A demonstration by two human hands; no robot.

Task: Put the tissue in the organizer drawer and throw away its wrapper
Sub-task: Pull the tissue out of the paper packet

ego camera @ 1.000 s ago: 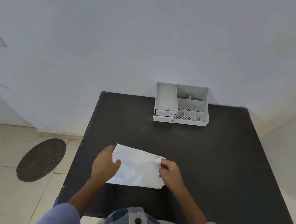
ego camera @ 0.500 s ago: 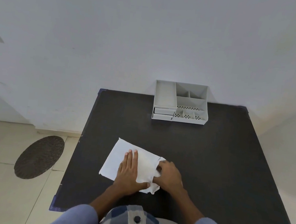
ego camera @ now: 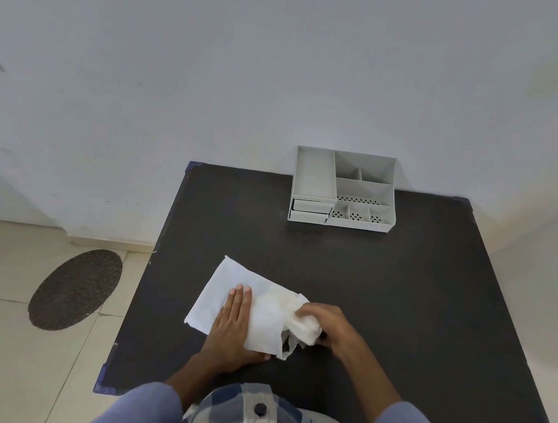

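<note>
Two hands are working the tissue (ego camera: 244, 297) near the table's (ego camera: 400, 293) front edge: left hand (ego camera: 232, 327) lying flat on it, fingers together, right hand (ego camera: 324, 326) clamping a bunched end. Drawer (ego camera: 310, 207) of the organizer (ego camera: 343, 189) looks shut; stowing and wrapper disposal seem left.

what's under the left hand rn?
The left hand lies flat on the white wrapper, which rests on the black table. The right hand pulls the tissue from its open end. Whatever is still inside under the palm is covered.
</note>
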